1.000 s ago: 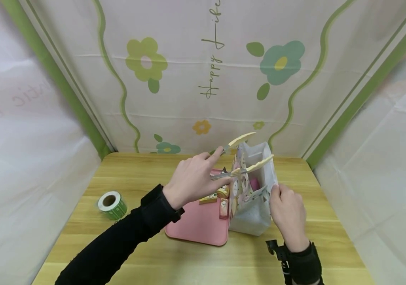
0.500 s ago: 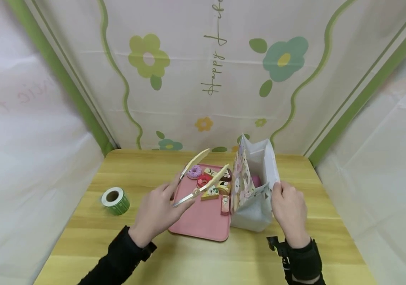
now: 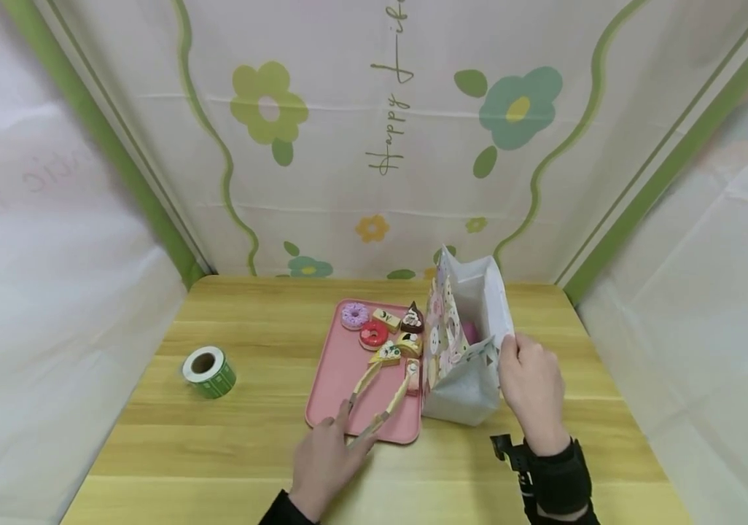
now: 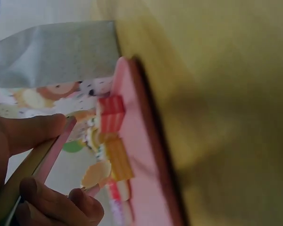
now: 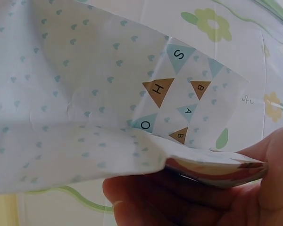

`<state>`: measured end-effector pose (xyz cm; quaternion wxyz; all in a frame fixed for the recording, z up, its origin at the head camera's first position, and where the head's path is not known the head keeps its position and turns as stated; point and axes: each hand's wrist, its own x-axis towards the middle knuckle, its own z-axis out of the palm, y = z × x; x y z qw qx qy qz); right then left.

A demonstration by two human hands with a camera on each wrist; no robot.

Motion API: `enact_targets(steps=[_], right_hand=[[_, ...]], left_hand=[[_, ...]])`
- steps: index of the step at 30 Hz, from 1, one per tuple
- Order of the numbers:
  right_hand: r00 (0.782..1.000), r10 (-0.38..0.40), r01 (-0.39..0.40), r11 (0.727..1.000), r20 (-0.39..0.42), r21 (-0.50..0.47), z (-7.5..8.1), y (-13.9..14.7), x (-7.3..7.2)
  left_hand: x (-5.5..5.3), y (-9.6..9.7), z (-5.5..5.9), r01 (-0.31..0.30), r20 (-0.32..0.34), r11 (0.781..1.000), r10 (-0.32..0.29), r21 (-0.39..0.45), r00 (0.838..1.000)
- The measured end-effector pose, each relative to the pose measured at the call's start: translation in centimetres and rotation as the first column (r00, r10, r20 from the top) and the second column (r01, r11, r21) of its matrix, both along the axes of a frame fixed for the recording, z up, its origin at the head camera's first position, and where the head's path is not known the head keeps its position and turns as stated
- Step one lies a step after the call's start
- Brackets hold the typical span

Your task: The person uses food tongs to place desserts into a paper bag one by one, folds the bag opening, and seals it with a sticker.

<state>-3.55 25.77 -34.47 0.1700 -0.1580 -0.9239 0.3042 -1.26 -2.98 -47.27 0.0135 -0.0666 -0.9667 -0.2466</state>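
Note:
My left hand (image 3: 328,459) holds a pair of metal tongs (image 3: 395,403) with cream-coloured tips, spread apart over the pink tray (image 3: 329,408). One tip is at a triangular toy cake slice (image 3: 386,355), the other at a pink-and-white layered cake (image 3: 413,375), also seen in the left wrist view. Nothing shows between the tips. My right hand (image 3: 533,394) grips the rim of a printed paper bag (image 3: 462,401), thumb on one side and fingers on the other in the right wrist view. The bag stands open, with something pink (image 3: 470,332) inside.
A purple doughnut (image 3: 355,316), a red doughnut (image 3: 373,335) and several other toy cakes crowd the tray's far right. The bag stands against the tray's right edge. A roll of green labels (image 3: 210,372) sits on the wooden table (image 3: 262,343) at left.
My left hand has drawn the spread tongs back from over the bag's mouth, leftward and toward me, then lowered them to the cakes. My right hand stays on the bag's rim.

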Motion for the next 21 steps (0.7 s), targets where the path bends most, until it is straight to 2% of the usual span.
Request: enact_targets(steps=[4,9,14,21], right_hand=[[1.000,0.002,-0.002,1.000,0.015,-0.001,0.1,0.0,-0.2],[1.000,-0.002,0.002,1.000,0.007,0.010,0.1,-0.1,-0.3],[1.000,0.002,-0.002,1.000,0.013,0.014,0.1,-0.2,-0.4],[1.000,-0.001,0.001,1.000,0.013,0.022,0.0,-0.2,-0.5]], left_hand=[[0.1,1.0,-1.2,-0.011,0.008,0.998,0.010,0.061,1.000],[0.1,1.7,-1.4,0.024,0.018,0.990,-0.027,0.138,0.999],[0.2,2.2,-1.6,0.034,-0.007,0.993,-0.033,0.109,0.999],[0.4,2.4,-1.8,-0.030,-0.036,0.999,0.031,0.044,0.999]])
